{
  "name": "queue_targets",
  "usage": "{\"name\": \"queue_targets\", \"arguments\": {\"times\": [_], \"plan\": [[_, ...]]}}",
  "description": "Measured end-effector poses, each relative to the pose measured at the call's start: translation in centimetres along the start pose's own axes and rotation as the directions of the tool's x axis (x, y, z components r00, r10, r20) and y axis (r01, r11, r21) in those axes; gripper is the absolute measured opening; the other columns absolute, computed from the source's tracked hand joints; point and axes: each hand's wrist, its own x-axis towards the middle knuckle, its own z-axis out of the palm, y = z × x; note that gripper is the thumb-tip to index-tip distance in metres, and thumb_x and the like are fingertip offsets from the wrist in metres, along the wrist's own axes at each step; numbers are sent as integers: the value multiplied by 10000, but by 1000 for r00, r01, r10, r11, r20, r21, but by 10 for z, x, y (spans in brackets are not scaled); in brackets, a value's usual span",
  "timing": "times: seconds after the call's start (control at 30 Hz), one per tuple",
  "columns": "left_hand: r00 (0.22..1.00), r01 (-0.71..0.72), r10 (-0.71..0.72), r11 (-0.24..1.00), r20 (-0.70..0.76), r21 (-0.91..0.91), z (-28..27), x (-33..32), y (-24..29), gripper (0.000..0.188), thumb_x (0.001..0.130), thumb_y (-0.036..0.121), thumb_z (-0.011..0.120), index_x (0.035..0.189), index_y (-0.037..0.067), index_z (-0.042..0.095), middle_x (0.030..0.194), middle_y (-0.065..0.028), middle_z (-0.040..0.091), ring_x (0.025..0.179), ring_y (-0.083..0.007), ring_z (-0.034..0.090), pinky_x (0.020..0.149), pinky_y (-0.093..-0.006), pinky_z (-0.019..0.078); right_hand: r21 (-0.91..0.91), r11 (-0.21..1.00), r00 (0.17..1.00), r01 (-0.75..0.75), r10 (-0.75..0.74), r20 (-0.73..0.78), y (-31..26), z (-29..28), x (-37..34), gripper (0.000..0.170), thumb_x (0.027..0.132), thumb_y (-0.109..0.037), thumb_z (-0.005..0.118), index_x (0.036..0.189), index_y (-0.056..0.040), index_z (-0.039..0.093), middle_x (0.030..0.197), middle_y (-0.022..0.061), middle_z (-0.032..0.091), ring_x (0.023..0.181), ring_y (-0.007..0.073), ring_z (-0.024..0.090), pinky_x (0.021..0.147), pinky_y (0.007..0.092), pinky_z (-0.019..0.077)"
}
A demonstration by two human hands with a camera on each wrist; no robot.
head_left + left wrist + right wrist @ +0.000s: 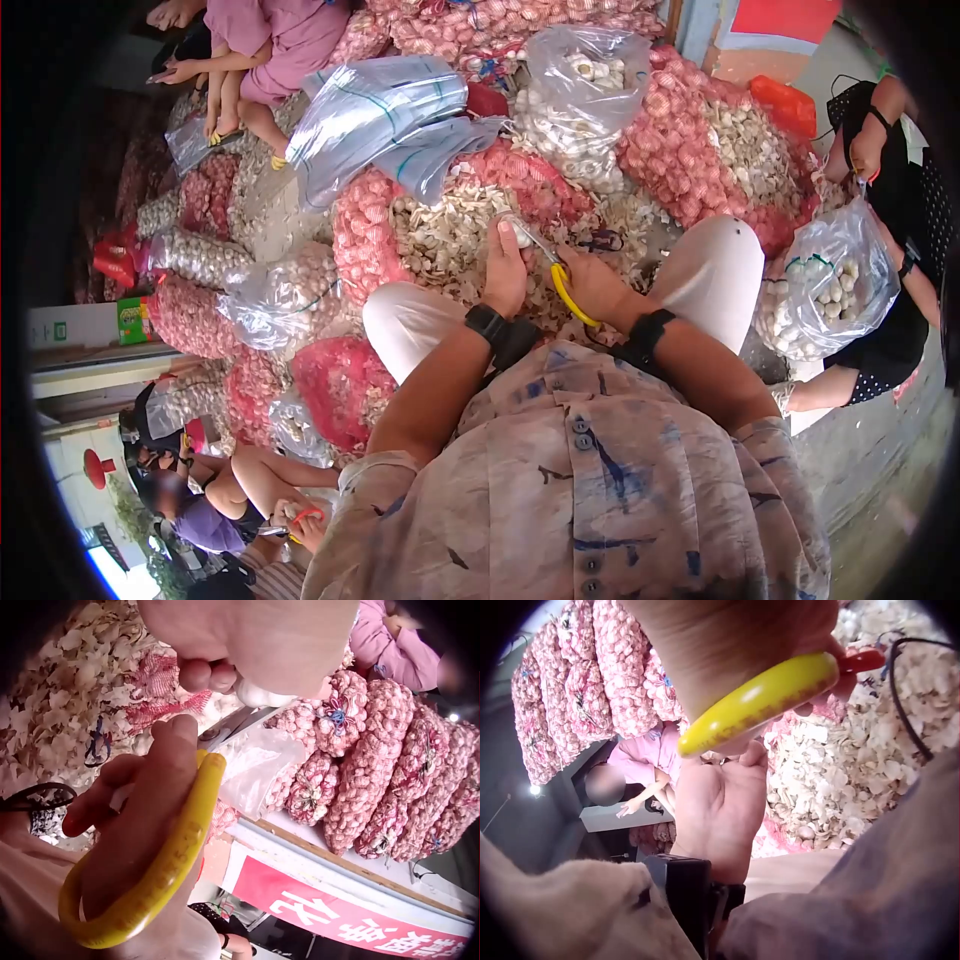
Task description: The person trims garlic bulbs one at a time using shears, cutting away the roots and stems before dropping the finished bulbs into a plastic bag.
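Observation:
In the head view the left hand (pixel 506 272) holds a white garlic bulb (pixel 522 236) at its fingertips, above a pile of peelings (pixel 450 235). The right hand (pixel 597 290) grips yellow-handled scissors (pixel 563 290), whose blades point at the bulb. In the left wrist view the bulb (pixel 259 694) shows under the left hand (pixel 255 637), with the metal blades against or close to it; the right hand (pixel 142 817) is wrapped round the yellow handle (pixel 176 859). The right wrist view shows the yellow handle (pixel 761 701) in front of the left palm (pixel 720 802); the bulb is hidden there.
Red net sacks of garlic (pixel 365 235) surround the peelings. A clear bag of bulbs (pixel 590 75) and folded plastic bags (pixel 385 115) lie beyond. Another person at the right holds a bag of garlic (pixel 835 285); more people sit at the left.

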Motion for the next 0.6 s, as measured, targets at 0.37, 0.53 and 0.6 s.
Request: {"name": "queue_targets", "arguments": {"times": [0.37, 0.53, 0.6], "plan": [[996, 56, -29, 929, 80, -365, 1, 6, 3, 363, 1058, 442, 349, 1155, 111, 465, 748, -2, 476, 631, -99, 433, 555, -243, 378, 21, 996, 993, 85, -83, -89, 3, 0, 3, 283, 919, -213, 595, 1079, -6, 486, 900, 305, 603, 864, 456, 602, 724, 501, 469], [996, -77, 80, 994, 32, -84, 6, 0, 4, 323, 1072, 355, 354, 1308, 139, 394, 765, -7, 496, 618, -80, 424, 538, -231, 373, -33, 997, 994, 63, -65, -90, -2, -3, 3, 277, 886, -196, 580, 1088, -12, 537, 877, 279, 632, 876, 456, 612, 788, 517, 492], [996, -78, 80, 996, 45, -44, 4, 0, 4, 314, 1073, 343, 355, 1306, 136, 398, 756, -7, 495, 612, -80, 423, 530, -232, 369, 5, 999, 995, 41, -41, -89, -3, -3, 2, 275, 877, -189, 589, 1079, -7, 545, 876, 280, 636, 866, 456, 617, 782, 517, 495]]}}
